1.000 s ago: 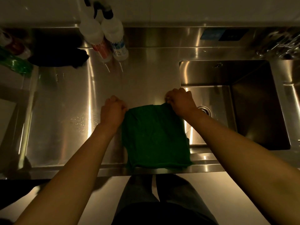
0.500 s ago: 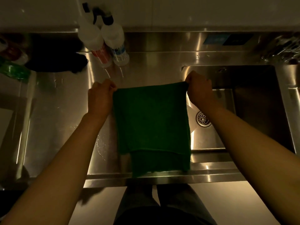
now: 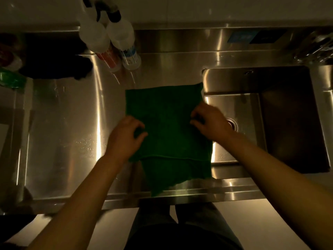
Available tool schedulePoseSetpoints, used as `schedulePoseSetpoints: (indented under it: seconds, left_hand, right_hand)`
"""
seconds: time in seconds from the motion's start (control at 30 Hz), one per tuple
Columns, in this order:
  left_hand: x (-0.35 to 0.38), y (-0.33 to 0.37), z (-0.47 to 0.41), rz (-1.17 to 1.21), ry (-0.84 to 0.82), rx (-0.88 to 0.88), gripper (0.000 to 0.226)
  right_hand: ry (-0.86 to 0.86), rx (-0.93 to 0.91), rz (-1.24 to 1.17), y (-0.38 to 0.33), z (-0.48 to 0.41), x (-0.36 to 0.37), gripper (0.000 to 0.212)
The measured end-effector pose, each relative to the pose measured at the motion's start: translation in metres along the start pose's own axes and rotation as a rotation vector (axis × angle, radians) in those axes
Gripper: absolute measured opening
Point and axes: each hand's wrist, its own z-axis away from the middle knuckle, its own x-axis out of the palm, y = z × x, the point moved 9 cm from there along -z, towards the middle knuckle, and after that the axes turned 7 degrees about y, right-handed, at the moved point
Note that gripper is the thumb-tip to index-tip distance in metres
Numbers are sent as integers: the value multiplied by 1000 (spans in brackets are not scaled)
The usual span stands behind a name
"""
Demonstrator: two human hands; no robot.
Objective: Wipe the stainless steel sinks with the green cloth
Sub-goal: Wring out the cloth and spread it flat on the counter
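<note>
Head view: left hand (image 3: pixel 126 138) and right hand (image 3: pixel 211 123) seem to pinch the green cloth (image 3: pixel 169 127); sink (image 3: pixel 232 82) at three o'clock, I judge unwiped.

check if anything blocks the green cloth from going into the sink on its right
Nothing visible does. The green cloth reaches the left rim of the sink, and the basin shows only its drain.

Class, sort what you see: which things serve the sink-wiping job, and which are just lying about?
For the job:
green cloth; right sink; left hand and right hand, each pinching the cloth.

Lying about:
spray bottles; black cloth; green object at far left.
</note>
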Motion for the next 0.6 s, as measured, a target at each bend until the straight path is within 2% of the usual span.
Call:
schedulePoseSetpoints:
  seconds: [0.07,0.2,0.27,0.33,0.4,0.47,0.53,0.6]
  left_hand:
    - [16,5,36,-25,-118,20,30]
    - [39,0,78,-105,-253,3,45]
    - [41,0,85,-123,-227,6,39]
    - [39,4,87,-102,-171,4,20]
    - [33,9,90,-41,-123,-26,7]
    - [24,16,95,38,-67,-65,5]
    - [17,25,102,93,-32,-80,4]
    - [16,33,110,119,-24,-89,3]
  right_hand:
    - [-110,-57,-21,-13,40,21,26]
    - [-261,-30,-46,-13,96,50,42]
    - [-322,-34,14,-8,113,60,42]
    - [-325,-42,59,-4,122,64,32]
    - [-277,-47,75,-1,125,60,15]
    - [-200,-22,75,4,123,50,5]
    - [-148,6,78,9,121,39,6]
    - [-167,-24,122,9,124,38,15]
